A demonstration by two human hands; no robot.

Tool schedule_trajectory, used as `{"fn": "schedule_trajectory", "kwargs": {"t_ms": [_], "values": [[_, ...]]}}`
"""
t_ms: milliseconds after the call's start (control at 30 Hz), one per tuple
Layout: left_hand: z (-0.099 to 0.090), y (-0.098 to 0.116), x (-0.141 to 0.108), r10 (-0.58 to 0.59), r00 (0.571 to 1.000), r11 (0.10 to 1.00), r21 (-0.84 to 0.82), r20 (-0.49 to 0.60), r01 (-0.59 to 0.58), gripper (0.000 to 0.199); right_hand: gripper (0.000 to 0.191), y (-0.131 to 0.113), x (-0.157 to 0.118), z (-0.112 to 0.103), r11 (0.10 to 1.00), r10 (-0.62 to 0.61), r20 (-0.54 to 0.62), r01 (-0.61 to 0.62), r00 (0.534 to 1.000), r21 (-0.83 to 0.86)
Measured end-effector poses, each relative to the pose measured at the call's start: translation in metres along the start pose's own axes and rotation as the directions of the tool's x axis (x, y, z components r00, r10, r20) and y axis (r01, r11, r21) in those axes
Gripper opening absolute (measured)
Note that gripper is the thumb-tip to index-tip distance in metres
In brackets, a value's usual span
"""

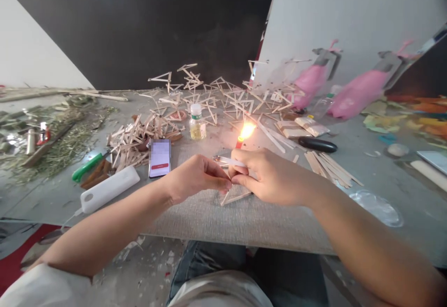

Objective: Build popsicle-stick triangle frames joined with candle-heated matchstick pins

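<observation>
My left hand point(200, 179) is closed, thumb and fingers pinching a joined piece of thin wooden craft sticks point(239, 198), which shows below the fingertips. My right hand point(267, 174) meets it there, thumb and forefinger also pinched at the joint. Between the right fingers lies a whitish, translucent glue stick point(232, 161), its darkened end pointing left. Just beyond the right knuckles burns a red candle point(239, 143) with a tall, bright flame point(247, 130). The exact contact between the fingertips is partly hidden.
A phone point(159, 159), white power strip point(110, 189) and green-handled tool point(87, 167) lie left. Behind stand a small bottle point(197, 123) and many stick frames point(223, 97). Right are loose sticks point(330, 167), a black oblong object point(317, 144) and pink spray bottles point(358, 92).
</observation>
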State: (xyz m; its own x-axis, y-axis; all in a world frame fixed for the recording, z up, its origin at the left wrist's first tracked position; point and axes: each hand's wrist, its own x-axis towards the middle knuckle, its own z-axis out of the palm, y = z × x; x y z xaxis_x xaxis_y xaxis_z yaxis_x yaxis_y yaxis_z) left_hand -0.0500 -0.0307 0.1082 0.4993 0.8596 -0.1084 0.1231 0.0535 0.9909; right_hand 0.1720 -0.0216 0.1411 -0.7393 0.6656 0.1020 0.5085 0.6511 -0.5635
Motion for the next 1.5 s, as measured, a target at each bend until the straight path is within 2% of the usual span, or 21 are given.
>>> {"fn": "schedule_trajectory", "kwargs": {"t_ms": [167, 267, 367, 433, 500, 533, 567, 633, 667, 733, 767, 833, 933, 1000, 1067, 1167, 1233, 1333, 1433, 1500], "values": [[-0.004, -0.006, 0.006, -0.001, 1.000, 1.000, -0.011, 0.010, 0.001, 0.006, 0.019, 0.001, 0.012, -0.003, 1.000, 0.003, 0.040, -0.002, 0.999, -0.031], [-0.007, -0.008, 0.012, 0.045, 0.999, 0.998, -0.035, -0.004, -0.045, 0.009, 0.019, -0.001, 0.020, -0.010, 0.999, -0.009, 0.031, 0.011, 0.999, -0.038], [-0.008, -0.009, 0.017, 0.040, 0.999, 0.998, -0.052, -0.032, -0.042, 0.010, 0.019, -0.001, 0.028, -0.016, 0.999, -0.004, 0.045, 0.007, 0.999, -0.054], [-0.007, -0.009, 0.019, 0.005, 0.998, 0.996, -0.084, -0.067, -0.011, 0.010, 0.017, 0.001, 0.033, -0.018, 0.997, -0.006, -0.014, 0.005, 1.000, -0.078], [-0.007, -0.011, 0.024, -0.021, 0.987, 0.980, -0.198, -0.157, -0.010, 0.010, 0.017, 0.005, 0.034, -0.017, 0.994, -0.043, -0.172, 0.026, 0.984, -0.103], [-0.008, -0.013, 0.027, -0.032, 0.971, 0.957, -0.287, -0.236, -0.039, 0.011, 0.019, 0.007, 0.033, -0.016, 0.993, -0.069, -0.266, 0.039, 0.962, -0.113], [-0.009, -0.016, 0.032, -0.047, 0.941, 0.918, -0.386, -0.334, -0.091, 0.013, 0.020, 0.010, 0.030, -0.014, 0.991, -0.090, -0.353, 0.050, 0.931, -0.120], [-0.013, -0.023, 0.043, -0.120, 0.833, 0.812, -0.537, -0.540, -0.231, 0.022, 0.018, 0.018, 0.018, -0.006, 0.990, -0.103, -0.470, 0.046, 0.877, -0.131], [-0.015, -0.027, 0.049, -0.166, 0.771, 0.772, -0.567, -0.615, -0.287, 0.026, 0.016, 0.024, 0.009, -0.001, 0.992, -0.077, -0.504, 0.016, 0.860, -0.125], [-0.018, -0.038, 0.060, -0.193, 0.662, 0.772, -0.528, -0.725, -0.353, 0.030, 0.019, 0.040, -0.018, 0.014, 0.992, -0.019, -0.549, -0.053, 0.835, -0.115], [-0.019, -0.045, 0.065, -0.184, 0.630, 0.787, -0.497, -0.754, -0.365, 0.031, 0.025, 0.051, -0.034, 0.023, 0.989, 0.030, -0.555, -0.107, 0.831, -0.107], [-0.016, -0.060, 0.071, -0.154, 0.597, 0.817, -0.441, -0.787, -0.371, 0.034, 0.023, 0.075, -0.071, 0.043, 0.958, 0.151, -0.618, -0.268, 0.771, -0.100], [-0.007, -0.082, 0.075, -0.089, 0.586, 0.865, -0.354, -0.806, -0.355, 0.029, 0.022, 0.111, -0.129, 0.071, 0.861, 0.251, -0.730, -0.491, 0.636, -0.132], [0.001, -0.093, 0.077, -0.049, 0.588, 0.889, -0.304, -0.807, -0.342, 0.023, 0.029, 0.129, -0.160, 0.083, 0.800, 0.272, -0.770, -0.580, 0.577, -0.152], [0.006, -0.098, 0.079, -0.022, 0.606, 0.904, -0.275, -0.795, -0.328, 0.020, 0.027, 0.139, -0.180, 0.088, 0.786, 0.316, -0.749, -0.602, 0.583, -0.137], [0.011, -0.099, 0.080, -0.001, 0.638, 0.913, -0.261, -0.770, -0.313, 0.020, 0.014, 0.143, -0.186, 0.087, 0.759, 0.384, -0.725, -0.643, 0.572, -0.105], [0.012, -0.097, 0.080, 0.003, 0.648, 0.914, -0.260, -0.762, -0.310, 0.020, 0.009, 0.146, -0.179, 0.082, 0.764, 0.384, -0.711, -0.635, 0.589, -0.114], [0.012, -0.094, 0.078, 0.003, 0.659, 0.914, -0.265, -0.752, -0.308, 0.021, 0.013, 0.157, -0.164, 0.073, 0.777, 0.357, -0.703, -0.613, 0.616, -0.142], [0.012, -0.095, 0.078, 0.009, 0.674, 0.914, -0.267, -0.739, -0.305, 0.023, 0.017, 0.164, -0.148, 0.066, 0.763, 0.295, -0.742, -0.616, 0.602, -0.197], [0.012, -0.097, 0.079, 0.012, 0.681, 0.916, -0.264, -0.733, -0.301, 0.025, 0.021, 0.160, -0.136, 0.068, 0.773, 0.244, -0.765, -0.596, 0.596, -0.218]]}}
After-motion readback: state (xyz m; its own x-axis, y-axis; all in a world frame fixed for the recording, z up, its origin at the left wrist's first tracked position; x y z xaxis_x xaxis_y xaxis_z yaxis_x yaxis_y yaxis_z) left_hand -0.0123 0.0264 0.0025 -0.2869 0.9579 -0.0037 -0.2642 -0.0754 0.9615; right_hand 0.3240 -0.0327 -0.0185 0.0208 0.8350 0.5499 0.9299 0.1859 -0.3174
